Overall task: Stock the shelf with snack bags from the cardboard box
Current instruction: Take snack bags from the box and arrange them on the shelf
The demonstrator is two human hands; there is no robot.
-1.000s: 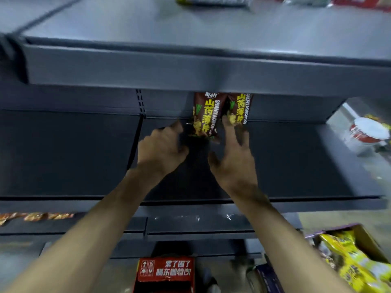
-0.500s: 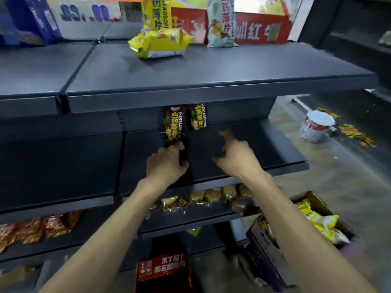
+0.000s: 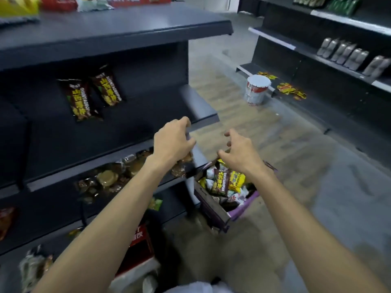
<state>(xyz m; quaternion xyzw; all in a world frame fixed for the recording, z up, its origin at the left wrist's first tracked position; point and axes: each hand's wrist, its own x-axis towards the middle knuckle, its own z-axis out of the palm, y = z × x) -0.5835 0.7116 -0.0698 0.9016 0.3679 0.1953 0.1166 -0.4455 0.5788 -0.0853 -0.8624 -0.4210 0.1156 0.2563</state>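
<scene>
Shelf-stocking in a shop aisle: a person's left hand (image 3: pixel 172 142) hangs at the front corner of a dark middle shelf (image 3: pixel 127 134), fingers curled under; whether they grip anything cannot be told. The right hand (image 3: pixel 239 153) is spread, fingers loosely bent and holding nothing, just above an open cardboard box (image 3: pixel 213 210) on the floor beside the shelving. Inside the box lie mixed snack packets, among them a brown bag (image 3: pixel 221 182) and a yellow bag (image 3: pixel 237 179). A pair of brown snack bags (image 3: pixel 81 100) with yellow lettering stands side by side at the back of the middle shelf, leaning on the rear panel. The shelf below carries clear-wrapped pastries (image 3: pixel 108 178). A red carton (image 3: pixel 139 244) sits low by the shelving; a white-and-red bucket (image 3: pixel 257 89) stands across the aisle near a facing rack of silver pouches (image 3: pixel 347 53).
</scene>
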